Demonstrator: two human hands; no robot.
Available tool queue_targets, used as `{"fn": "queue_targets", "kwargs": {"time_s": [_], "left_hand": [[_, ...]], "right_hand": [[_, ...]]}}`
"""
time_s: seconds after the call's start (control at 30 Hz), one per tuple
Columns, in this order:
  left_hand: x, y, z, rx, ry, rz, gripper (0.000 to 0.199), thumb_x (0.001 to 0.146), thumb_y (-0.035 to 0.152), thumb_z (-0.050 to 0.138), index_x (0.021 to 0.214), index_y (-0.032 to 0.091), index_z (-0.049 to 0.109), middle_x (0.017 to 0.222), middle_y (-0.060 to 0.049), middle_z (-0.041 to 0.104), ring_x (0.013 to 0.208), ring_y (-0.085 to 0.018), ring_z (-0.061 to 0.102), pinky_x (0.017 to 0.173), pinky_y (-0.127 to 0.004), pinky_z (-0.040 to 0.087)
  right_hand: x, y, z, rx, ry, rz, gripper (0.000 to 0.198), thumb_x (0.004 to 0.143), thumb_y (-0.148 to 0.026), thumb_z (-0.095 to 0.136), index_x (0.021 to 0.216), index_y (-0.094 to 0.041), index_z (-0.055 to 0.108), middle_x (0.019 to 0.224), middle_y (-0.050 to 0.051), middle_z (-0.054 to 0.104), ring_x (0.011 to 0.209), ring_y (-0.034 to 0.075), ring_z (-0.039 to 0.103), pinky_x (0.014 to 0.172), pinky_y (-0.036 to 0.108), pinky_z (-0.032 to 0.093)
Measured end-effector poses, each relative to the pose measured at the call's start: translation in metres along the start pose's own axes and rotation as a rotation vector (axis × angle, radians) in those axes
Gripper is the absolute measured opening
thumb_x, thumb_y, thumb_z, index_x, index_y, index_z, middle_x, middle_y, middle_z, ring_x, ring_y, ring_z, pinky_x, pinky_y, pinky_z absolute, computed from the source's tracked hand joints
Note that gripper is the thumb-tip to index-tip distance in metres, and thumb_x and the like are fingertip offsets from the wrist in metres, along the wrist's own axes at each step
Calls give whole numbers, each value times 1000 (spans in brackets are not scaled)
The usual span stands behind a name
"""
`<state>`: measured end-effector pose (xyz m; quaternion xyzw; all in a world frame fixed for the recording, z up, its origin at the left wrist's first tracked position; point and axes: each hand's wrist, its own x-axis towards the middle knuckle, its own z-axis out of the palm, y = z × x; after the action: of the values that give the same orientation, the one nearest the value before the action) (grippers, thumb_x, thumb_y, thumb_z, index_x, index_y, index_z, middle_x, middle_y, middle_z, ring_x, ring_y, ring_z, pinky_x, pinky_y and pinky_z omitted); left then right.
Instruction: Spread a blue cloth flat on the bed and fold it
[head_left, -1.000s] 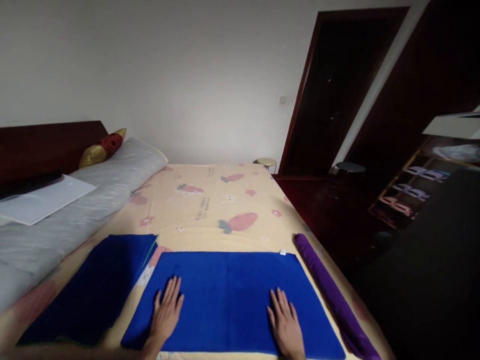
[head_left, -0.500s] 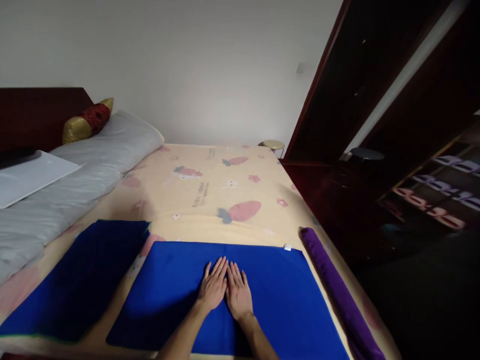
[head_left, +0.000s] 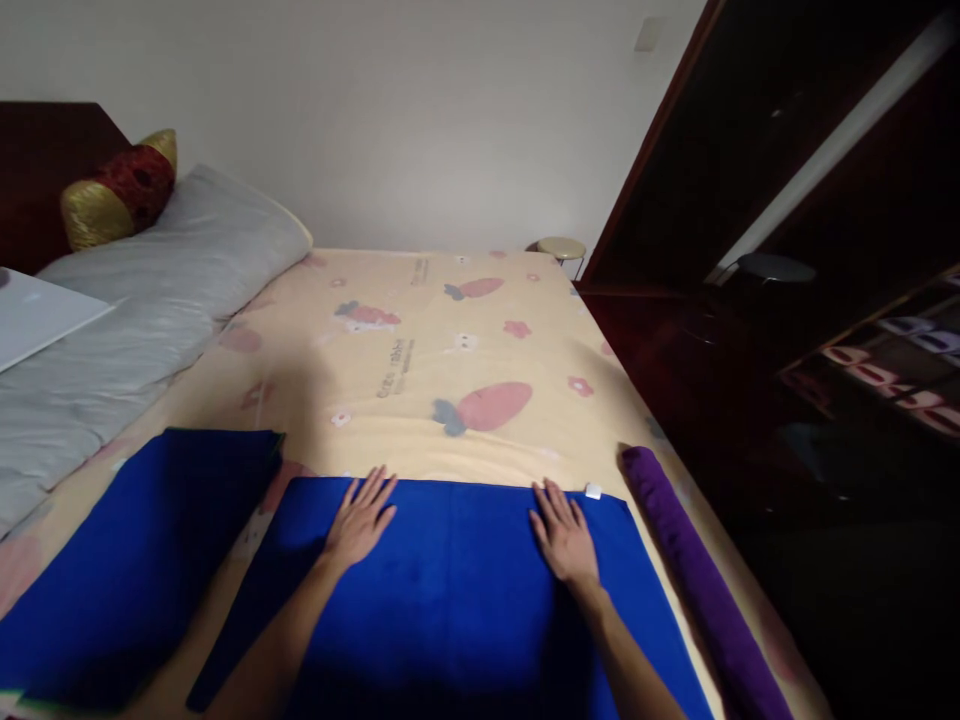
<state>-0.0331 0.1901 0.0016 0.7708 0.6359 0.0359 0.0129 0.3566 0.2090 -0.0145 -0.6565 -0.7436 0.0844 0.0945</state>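
Observation:
A bright blue towel [head_left: 457, 590] lies spread flat on the yellow bed sheet [head_left: 420, 400] right in front of me. My left hand [head_left: 361, 522] rests palm down on its far edge, left of the middle, fingers apart. On the same far edge, close to a small white tag [head_left: 593, 491], my right hand [head_left: 564, 535] also lies flat with spread fingers. Neither hand holds anything.
A second dark blue folded cloth [head_left: 127, 560] lies to the left. A purple rolled towel [head_left: 705, 580] runs along the bed's right edge. Grey pillow [head_left: 150, 290] and red-gold bolster [head_left: 120, 190] sit at the headboard, with a white board [head_left: 37, 315]. Dark wardrobe and shelves stand right.
My hands went from wide apart near the towel's front, to together at its middle, then apart again along its far edge. The camera tipped down and forward.

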Motion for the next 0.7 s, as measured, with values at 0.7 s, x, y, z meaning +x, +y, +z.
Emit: {"fn": "queue_targets", "kwargs": {"time_s": [0.7], "left_hand": [[-84, 132, 14, 19, 133, 218, 58, 93, 32, 27, 147, 26, 5, 154, 3, 35, 141, -12, 36, 113, -33, 35]], "right_hand": [[-96, -125, 27, 38, 8, -313, 58, 91, -41, 27, 145, -33, 5, 154, 2, 31, 141, 21, 33, 112, 46, 44]]}}
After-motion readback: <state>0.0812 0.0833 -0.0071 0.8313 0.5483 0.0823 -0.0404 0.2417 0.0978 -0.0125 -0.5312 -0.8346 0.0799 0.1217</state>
